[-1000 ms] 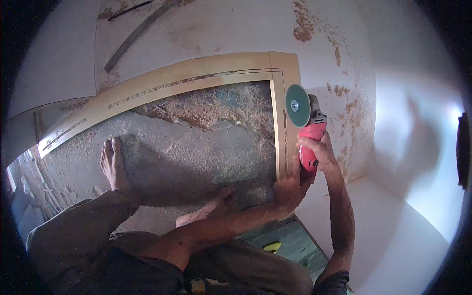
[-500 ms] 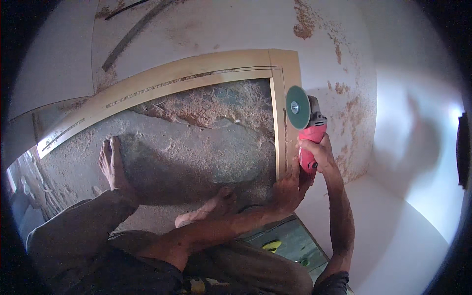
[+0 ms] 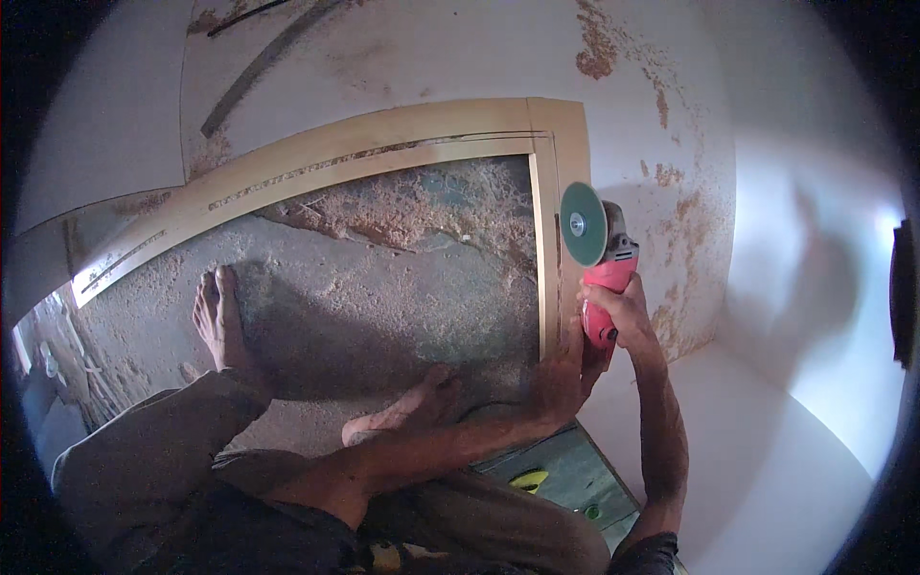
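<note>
A red angle grinder with a dark grey head (image 3: 609, 273) was held above the right-hand member of the pale yellow wooden frame. Its flat, round green disc (image 3: 590, 243), fixed by a silver hub, stood on edge beside that member's outer side, overlapping it in view; whether the two touched could not be told. The right hand (image 3: 628, 311) was wrapped around the grinder's body from the right, fingers curled over the red casing. The left hand (image 3: 563, 379) closed on the tool's rear end from the left, one finger stretched along the casing; how tightly it gripped could not be made out.

The pale yellow wooden frame (image 3: 383, 132) ran from the far left to a corner just beyond the disc, with a long dark groove along its upper member. Inside its bend lay a grey floor (image 3: 364, 316) strewn with brown sawdust, where a bare left foot (image 3: 220, 321) and a bare right foot (image 3: 412, 407) rested. Near the person's knee, a yellow oval item (image 3: 530, 481) lay on a grey-green board (image 3: 556, 458). Beyond the frame, a long dark strip (image 3: 264, 72) lay on a white surface (image 3: 460, 57) with brown sawdust patches (image 3: 594, 57).
</note>
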Demonstrator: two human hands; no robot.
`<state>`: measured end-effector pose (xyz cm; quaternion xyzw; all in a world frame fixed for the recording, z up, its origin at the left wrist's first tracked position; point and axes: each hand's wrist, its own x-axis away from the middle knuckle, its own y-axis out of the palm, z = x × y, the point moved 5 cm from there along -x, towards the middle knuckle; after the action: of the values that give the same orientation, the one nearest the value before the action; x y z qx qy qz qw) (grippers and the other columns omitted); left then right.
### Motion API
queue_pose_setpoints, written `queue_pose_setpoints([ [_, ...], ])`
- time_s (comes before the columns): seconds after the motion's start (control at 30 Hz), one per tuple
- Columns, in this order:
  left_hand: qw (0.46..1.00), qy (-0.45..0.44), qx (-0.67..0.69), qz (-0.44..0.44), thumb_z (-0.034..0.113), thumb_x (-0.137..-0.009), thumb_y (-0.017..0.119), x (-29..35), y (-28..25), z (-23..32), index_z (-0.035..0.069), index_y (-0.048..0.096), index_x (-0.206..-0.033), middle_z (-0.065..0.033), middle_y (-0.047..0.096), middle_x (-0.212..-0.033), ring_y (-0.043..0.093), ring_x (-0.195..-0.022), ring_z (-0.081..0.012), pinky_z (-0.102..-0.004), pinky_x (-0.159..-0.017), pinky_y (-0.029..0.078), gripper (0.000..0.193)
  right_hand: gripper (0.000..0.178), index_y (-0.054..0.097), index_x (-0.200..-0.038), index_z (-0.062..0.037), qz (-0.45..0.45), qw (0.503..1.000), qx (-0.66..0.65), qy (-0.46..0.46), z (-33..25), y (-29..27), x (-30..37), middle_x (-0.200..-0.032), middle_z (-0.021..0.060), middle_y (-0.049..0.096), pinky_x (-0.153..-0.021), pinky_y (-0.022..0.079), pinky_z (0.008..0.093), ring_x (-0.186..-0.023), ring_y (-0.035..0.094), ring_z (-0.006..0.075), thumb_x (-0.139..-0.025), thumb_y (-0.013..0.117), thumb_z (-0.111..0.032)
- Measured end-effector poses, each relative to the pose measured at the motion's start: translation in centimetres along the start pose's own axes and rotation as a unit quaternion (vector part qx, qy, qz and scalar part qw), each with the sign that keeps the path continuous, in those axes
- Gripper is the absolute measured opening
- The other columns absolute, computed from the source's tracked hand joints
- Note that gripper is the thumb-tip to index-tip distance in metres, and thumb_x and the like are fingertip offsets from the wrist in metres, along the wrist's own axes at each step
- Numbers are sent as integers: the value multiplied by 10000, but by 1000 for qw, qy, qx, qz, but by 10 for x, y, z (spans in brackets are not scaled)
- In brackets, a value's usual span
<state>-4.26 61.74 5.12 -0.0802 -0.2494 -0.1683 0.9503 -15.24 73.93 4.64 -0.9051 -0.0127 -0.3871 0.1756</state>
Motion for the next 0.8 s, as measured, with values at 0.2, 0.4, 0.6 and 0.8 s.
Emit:
queue_pose_setpoints([
  [0.2,998,36,55,25,494,-967,637,0,1,-1,32,243,-1575,-242,703,-985,720,-817,-427,-527,-682,581,859,230,685,-960,-37,6,999,3,-33,-7,1,2,-878,35,697,-695,539,317,-762,663,135,-779,798,-123],
  [0.4,1000,6,-7,1,440,-963,664,-3,2,-2,28,257,-1567,-224,707,-949,720,-833,-424,-530,-687,578,837,256,690,-966,-37,-8,1000,-19,-17,-3,1,-3,-877,37,696,-697,539,322,-758,663,142,-771,811,-150],
  [0.6,997,45,-6,64,421,-941,695,-4,-6,4,23,257,-1571,-222,706,-918,724,-786,-413,-520,-643,578,864,259,695,-959,-36,-7,1000,10,-19,-8,0,-8,-881,50,712,-706,547,333,-776,677,150,-767,812,-164],
  [0.8,996,43,-22,78,432,-916,725,-8,-5,5,14,290,-1562,-232,702,-968,722,-756,-412,-512,-617,578,884,236,695,-948,-28,-10,1000,0,-16,-18,2,-10,-840,69,717,-708,553,334,-753,694,169,-784,789,-168],
])
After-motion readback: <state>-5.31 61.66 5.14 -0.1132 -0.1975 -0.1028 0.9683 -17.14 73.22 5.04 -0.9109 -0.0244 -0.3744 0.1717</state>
